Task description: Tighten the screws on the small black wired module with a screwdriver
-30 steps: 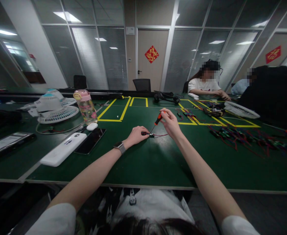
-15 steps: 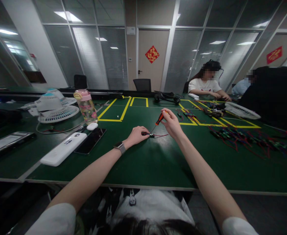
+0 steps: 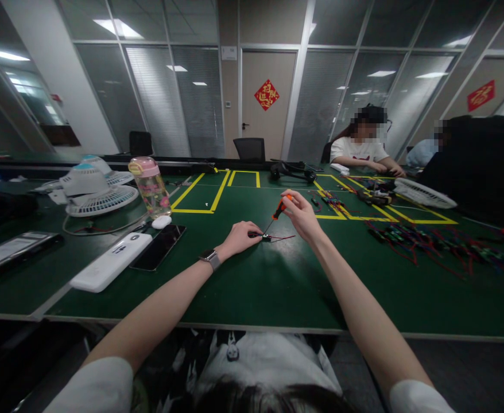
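My right hand [image 3: 300, 213] is closed around the orange-and-black handle of a screwdriver [image 3: 282, 207], which leans down to the left. Its thin shaft reaches a small circuit board with wires [image 3: 267, 237] lying on the green table. My left hand [image 3: 242, 236] rests on the tabletop, fingers closed on the board's left end, partly hiding it. Red and dark wires [image 3: 285, 237] run out from the board toward the right, under my right hand. A watch sits on my left wrist.
Left of my arms lie a white power bank [image 3: 112, 263], a black phone [image 3: 161, 246], a pink-lidded bottle [image 3: 151, 186] and white fans [image 3: 101, 195]. A heap of wired boards [image 3: 433, 244] spreads at right. Yellow tape [image 3: 220, 192] marks the table. A co-worker [image 3: 361, 146] sits across.
The screwdriver's handle has turned slightly in my right hand, whose fingers have shifted a little. My left hand and the board stay in place.
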`<state>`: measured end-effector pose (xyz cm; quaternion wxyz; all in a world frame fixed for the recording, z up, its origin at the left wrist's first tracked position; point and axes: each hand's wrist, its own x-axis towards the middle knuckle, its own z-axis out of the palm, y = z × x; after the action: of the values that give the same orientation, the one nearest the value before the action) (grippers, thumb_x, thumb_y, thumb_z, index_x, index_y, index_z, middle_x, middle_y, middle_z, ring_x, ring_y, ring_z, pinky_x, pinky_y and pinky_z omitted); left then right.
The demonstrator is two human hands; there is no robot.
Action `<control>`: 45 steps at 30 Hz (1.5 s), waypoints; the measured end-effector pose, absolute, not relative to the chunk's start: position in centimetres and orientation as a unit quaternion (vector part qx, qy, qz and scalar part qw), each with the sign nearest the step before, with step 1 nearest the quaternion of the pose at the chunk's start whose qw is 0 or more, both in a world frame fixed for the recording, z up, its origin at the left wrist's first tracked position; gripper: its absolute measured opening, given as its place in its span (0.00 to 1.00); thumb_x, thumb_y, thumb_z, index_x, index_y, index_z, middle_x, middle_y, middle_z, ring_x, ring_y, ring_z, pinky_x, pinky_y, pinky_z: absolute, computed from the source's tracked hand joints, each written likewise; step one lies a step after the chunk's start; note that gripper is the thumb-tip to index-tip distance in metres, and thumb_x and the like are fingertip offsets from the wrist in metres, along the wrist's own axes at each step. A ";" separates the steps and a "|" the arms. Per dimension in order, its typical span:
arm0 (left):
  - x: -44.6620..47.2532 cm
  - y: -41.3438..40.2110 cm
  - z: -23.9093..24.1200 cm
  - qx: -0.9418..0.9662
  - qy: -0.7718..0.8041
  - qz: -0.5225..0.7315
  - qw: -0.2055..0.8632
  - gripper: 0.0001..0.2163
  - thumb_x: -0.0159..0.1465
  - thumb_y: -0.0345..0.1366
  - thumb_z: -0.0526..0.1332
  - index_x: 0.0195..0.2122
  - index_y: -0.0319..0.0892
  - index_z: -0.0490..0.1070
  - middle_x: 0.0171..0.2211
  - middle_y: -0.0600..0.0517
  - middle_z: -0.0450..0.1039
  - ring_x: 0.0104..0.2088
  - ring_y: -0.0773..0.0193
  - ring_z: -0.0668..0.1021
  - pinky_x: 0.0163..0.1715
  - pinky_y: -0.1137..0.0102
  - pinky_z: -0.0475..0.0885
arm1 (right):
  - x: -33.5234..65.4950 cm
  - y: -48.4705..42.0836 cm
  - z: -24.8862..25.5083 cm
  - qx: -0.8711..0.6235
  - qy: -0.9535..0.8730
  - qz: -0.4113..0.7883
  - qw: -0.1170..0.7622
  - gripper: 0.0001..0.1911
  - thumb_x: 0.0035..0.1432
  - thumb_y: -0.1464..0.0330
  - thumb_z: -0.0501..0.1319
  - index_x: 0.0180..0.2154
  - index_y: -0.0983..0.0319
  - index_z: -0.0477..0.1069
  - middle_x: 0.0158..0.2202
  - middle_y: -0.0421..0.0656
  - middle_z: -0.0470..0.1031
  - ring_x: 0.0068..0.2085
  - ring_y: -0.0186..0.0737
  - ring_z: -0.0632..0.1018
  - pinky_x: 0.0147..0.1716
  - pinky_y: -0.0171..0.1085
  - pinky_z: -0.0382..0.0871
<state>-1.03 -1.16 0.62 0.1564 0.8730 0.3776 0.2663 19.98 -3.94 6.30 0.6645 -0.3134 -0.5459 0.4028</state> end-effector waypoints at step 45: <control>-0.8 -1.1 0.5 0.870 0.375 0.283 0.152 0.06 0.65 0.36 0.67 0.40 0.47 0.84 0.46 0.51 0.83 0.48 0.57 0.81 0.53 0.63 0.72 | 19.4 -3.8 5.7 -0.304 -0.521 0.368 0.707 0.18 0.55 0.50 0.67 0.41 0.54 0.76 0.35 0.40 0.78 0.41 0.43 0.79 0.45 0.43 0.73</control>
<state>-0.81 -1.11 0.46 0.1520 0.8696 0.3753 0.2827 19.40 -3.79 5.73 0.7072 -0.3045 -0.5209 0.3684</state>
